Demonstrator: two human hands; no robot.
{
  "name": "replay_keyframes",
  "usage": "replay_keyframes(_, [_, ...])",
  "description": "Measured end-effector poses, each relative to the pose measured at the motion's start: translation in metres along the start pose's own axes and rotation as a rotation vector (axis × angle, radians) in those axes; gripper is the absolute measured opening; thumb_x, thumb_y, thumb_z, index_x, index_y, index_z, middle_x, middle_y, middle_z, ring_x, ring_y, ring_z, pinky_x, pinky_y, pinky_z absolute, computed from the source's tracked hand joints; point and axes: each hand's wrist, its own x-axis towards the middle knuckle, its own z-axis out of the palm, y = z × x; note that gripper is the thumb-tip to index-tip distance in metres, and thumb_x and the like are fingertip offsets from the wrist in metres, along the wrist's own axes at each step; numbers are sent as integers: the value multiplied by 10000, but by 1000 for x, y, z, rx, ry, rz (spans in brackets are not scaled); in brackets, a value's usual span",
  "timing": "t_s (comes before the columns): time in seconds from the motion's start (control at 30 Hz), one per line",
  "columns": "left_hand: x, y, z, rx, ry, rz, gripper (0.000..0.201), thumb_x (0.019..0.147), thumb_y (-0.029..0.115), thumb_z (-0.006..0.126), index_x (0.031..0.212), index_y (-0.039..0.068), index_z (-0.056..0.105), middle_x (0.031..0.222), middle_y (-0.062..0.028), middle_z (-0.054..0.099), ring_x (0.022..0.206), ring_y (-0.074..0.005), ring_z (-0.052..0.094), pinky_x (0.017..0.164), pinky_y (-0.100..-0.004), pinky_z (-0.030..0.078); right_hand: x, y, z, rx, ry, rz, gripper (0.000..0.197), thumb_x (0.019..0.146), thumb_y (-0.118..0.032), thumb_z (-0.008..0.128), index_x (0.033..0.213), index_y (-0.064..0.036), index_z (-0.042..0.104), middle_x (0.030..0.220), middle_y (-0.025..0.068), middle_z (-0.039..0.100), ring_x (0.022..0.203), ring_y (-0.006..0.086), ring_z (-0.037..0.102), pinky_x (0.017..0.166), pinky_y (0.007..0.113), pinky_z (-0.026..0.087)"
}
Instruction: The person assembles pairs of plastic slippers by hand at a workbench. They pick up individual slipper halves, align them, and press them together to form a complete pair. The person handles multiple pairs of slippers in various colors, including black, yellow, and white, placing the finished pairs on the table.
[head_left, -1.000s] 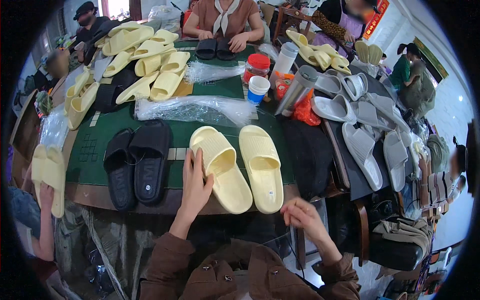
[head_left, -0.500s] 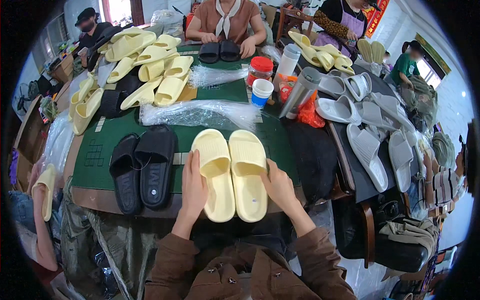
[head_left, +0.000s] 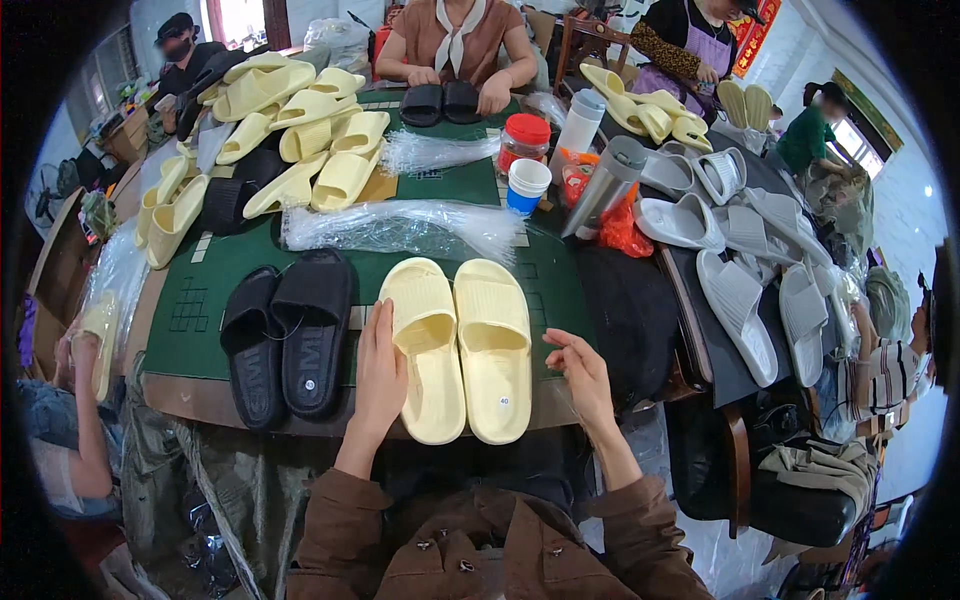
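Observation:
A pair of pale yellow slides stands side by side before me, the left slide [head_left: 430,390] and the right slide [head_left: 500,385], heels toward me over the table's near edge. A small round white sticker [head_left: 504,402] lies on the right insole. My left hand [head_left: 378,375] rests along the outer side of the left slide, fingers stretched out and touching it. Apart from the right slide, my right hand [head_left: 582,378] hovers with loosely bent fingers and nothing in them. Left of my left hand lies a pair of black slides [head_left: 312,340], joined by a thin loop.
Clear plastic bags [head_left: 400,228] lie beyond the slides on the green tabletop [head_left: 190,330]. Yellow slides [head_left: 260,95] are heaped far left; grey slides [head_left: 735,300] crowd the right. A cup [head_left: 526,188] and steel flask [head_left: 610,185] stand between. Opposite, a co-worker's hands [head_left: 493,95] flank black slides.
My right hand has come off the right slide and moved right, uncovering its side. The yellow pair has shifted slightly left. My left hand stays against the left slide.

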Motion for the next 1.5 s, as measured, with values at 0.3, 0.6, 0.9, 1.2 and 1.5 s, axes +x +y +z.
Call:
replay_keyframes(0.3, [-21,89,-14,129,-128,18,518,873,142,583,1367,57,452,1344,-257,373,1280,-446,329,1072,-518,269,-26,-108,-34,456,160,-125,345,1029,-226,372,1298,-21,445,1082,129,604,968,190,608,855,378,536])
replay_keyframes(0.6, [-15,83,34,532,-137,110,491,891,341,559,1304,78,521,1329,-211,445,1339,-413,291,1091,-666,97,-17,-123,-218,-639,839,-465,227,965,-131,505,1123,-28,631,971,42,598,897,120,528,802,265,413])
replay_keyframes(0.9, [-13,23,-25,746,-130,-131,443,891,278,530,1333,252,520,1354,-64,494,1350,-364,324,1100,-665,93,31,-96,-314,-1148,871,-271,579,790,-250,686,1311,-82,499,1206,161,566,1161,336,526,970,407,420])
replay_keyframes(1.2, [0,-60,-90,819,-109,-506,439,965,225,431,1400,287,433,1438,-57,415,1356,-338,342,1039,-716,168,75,-101,-338,-987,560,-168,329,811,-156,636,1136,-124,670,1165,190,585,1111,309,543,942,376,419])
replay_keyframes(1.5, [-6,-109,-91,941,-27,-476,426,976,213,443,1400,245,435,1471,-75,387,1360,-368,323,1040,-689,207,139,-124,-403,-979,488,-288,268,813,-131,629,1062,-46,675,1286,173,540,1195,308,501,971,368,398])
